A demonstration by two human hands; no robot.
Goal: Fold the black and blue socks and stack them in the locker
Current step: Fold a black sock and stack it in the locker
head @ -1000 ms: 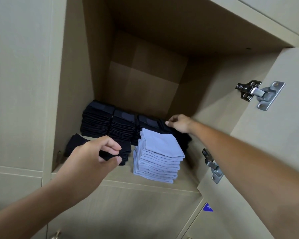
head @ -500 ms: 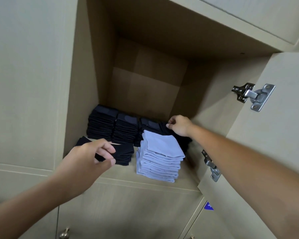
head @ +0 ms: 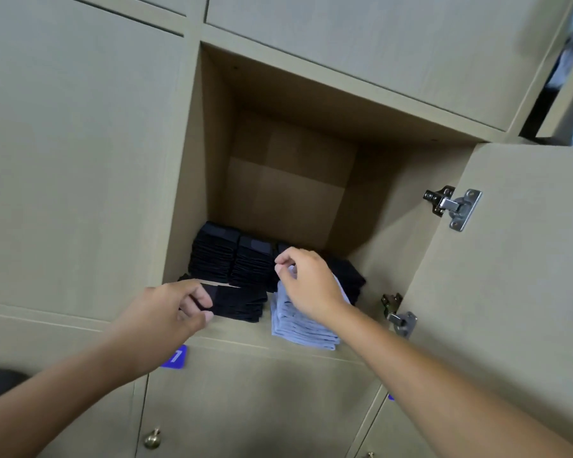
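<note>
The open locker holds black sock stacks along the back of its floor. A low stack of folded black socks lies at the front left. My left hand pinches that stack's left end between thumb and fingers. A stack of folded blue socks stands at the front right. My right hand lies over its top, with thumb and forefinger pinching the back left corner of the top blue sock. Part of another black stack shows behind my right hand.
The locker door hangs open to the right, with two metal hinges on its inner face. Closed locker doors surround the opening. A blue number tag and a brass knob sit on the doors below.
My right hand has come forward from the rear black stack onto the blue stack. My left hand stays at the front black stack. The camera has pulled back and tilted.
</note>
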